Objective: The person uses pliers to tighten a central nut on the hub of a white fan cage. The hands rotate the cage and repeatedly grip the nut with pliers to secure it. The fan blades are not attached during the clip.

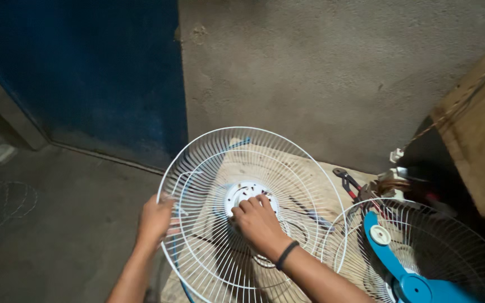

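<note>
White wire fan guard (237,168) standing tilted on cardboard (310,185) on floor | left hand (154,220) gripping its rim, fingers curled | right hand (258,221) pressing fingertips on centre hub (241,193) | blue fan blade (391,252) lying in second guard (450,235) at right | pliers (348,182) lying behind.

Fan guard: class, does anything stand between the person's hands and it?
Nothing visible does. The left hand grips the rim of the white fan guard, and the right hand rests on its centre hub.
</note>
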